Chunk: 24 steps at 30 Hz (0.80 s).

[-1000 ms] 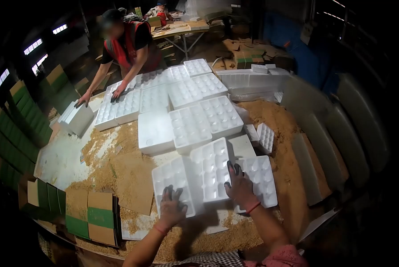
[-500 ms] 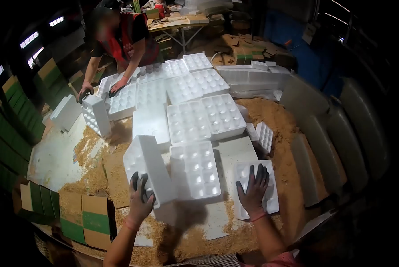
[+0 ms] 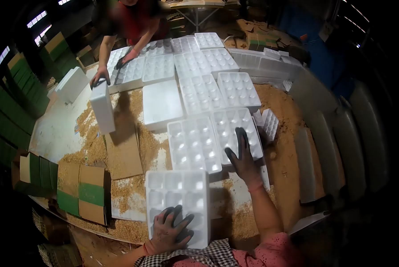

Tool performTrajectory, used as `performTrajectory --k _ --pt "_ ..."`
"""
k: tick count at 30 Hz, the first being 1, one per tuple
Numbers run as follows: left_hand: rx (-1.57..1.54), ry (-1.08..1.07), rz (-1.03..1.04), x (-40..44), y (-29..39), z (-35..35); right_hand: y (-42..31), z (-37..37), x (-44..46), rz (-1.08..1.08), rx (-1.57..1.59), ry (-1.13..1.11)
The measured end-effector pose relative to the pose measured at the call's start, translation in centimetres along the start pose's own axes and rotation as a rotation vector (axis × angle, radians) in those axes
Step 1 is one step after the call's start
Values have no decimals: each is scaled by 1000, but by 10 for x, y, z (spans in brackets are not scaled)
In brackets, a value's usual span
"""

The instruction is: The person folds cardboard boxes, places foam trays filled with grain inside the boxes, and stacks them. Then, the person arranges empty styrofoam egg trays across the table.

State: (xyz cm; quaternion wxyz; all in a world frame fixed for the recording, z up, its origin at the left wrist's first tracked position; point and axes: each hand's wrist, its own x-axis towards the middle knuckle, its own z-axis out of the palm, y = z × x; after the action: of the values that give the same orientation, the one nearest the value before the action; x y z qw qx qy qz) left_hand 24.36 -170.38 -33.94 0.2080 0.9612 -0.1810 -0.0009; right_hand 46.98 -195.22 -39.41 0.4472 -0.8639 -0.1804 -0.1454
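My left hand point(image 3: 172, 228), in a dark-fingered glove, rests with spread fingers on a white foam tray point(image 3: 177, 180) close to my body. Rows of round hollows cover that tray's face. Further forward, my right hand point(image 3: 245, 162) is gloved the same way, its fingers apart over the near part of another hollowed foam tray point(image 3: 229, 119). Against this tray's left side lies a similar tray point(image 3: 194, 140). A smooth-topped white foam piece point(image 3: 162, 100) lies beyond them. What is under my left palm is hidden.
Across the table, a person point(image 3: 130, 22) in a red vest holds a foam tray point(image 3: 102, 109) on edge. More foam trays point(image 3: 193, 64) cover the far side. Green-and-brown cardboard boxes point(image 3: 81, 191) stand at left. Grey padded slabs point(image 3: 328, 153) line the right. Sawdust-like crumbs point(image 3: 157, 144) litter the surface.
The tray at my left hand has come nearer and turned its hollows up. My right hand and its tray have moved forward beside another tray. The co-worker's upright tray has turned.
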Motion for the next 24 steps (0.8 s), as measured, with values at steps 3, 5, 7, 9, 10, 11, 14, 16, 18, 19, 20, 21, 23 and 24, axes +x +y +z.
performTrajectory --k 3,5,7,9,10,11,14,16,18,19,20,21,23,24 --pt "-88 -38 160 30 37 31 -42 -60 -99 588 694 -448" --pt "-273 -103 288 40 65 66 -29 -73 -145 453 145 -263" --pt "-329 -49 401 54 89 110 10 -88 -159 678 419 -163" --pt "-243 -36 414 77 84 168 67 -76 -167 547 195 -155" --pt "-162 -26 424 84 83 182 81 -74 -168 418 -28 -146" --pt "-152 -15 428 88 83 176 80 -74 -161 404 -28 -139" --pt "-266 -94 411 96 70 139 93 -65 -116 324 -466 17" --pt "-235 -64 420 86 62 113 63 -67 -50 44 -435 94" --pt "-167 -73 445 79 48 115 85 -42 9 -97 -584 162" --pt "-147 -59 432 80 40 109 107 -24 35 -75 -617 170" --pt "-99 -2 352 83 31 99 120 -11 59 -37 -658 156" --pt "-52 52 272 86 19 89 129 2 80 4 -697 142" --pt "11 229 83 108 -28 69 137 19 115 163 -778 40" --pt "63 262 -4 122 -54 57 138 25 131 216 -798 -2"
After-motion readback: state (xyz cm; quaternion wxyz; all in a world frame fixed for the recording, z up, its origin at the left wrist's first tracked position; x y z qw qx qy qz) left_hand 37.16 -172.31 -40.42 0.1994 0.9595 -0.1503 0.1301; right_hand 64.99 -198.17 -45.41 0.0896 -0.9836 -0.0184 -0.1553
